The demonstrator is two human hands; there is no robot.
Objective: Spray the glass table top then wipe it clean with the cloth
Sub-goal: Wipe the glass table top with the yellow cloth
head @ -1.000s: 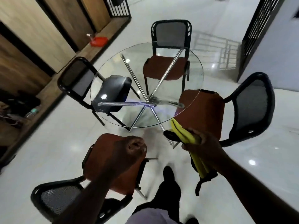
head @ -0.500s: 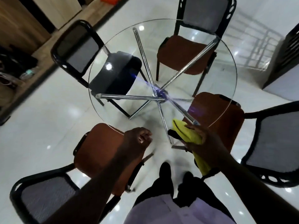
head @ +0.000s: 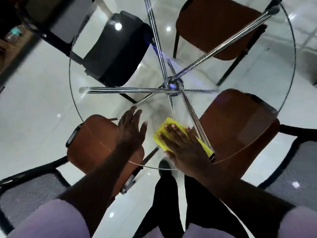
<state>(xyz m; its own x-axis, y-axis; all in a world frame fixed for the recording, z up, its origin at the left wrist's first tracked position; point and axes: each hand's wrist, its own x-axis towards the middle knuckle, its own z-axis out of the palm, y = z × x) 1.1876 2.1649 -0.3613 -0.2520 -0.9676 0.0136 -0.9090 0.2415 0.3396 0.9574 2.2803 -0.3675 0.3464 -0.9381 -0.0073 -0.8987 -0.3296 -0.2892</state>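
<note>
The round glass table top [head: 106, 98] fills the view, with chrome legs [head: 175, 85] crossing beneath it. A yellow cloth [head: 162, 134] lies flat on the glass near its front edge. My right hand [head: 181, 145] presses on the cloth with straight, spread fingers. A dark object pokes out from under that hand at the table edge; I cannot tell what it is. My left hand [head: 132, 129] rests flat on the glass just left of the cloth, fingers straight, holding nothing.
Several chairs ring the table: a black-seated one [head: 116, 48] at the far left, brown-seated ones at the back [head: 216, 26], the right [head: 240, 124] and the near left [head: 96, 140]. Glossy white floor tiles show through the glass. My legs stand at the front edge.
I have stepped up to the table. My left hand has opened from a fist and lies on the glass. My right hand has laid the gripped cloth flat on the glass.
</note>
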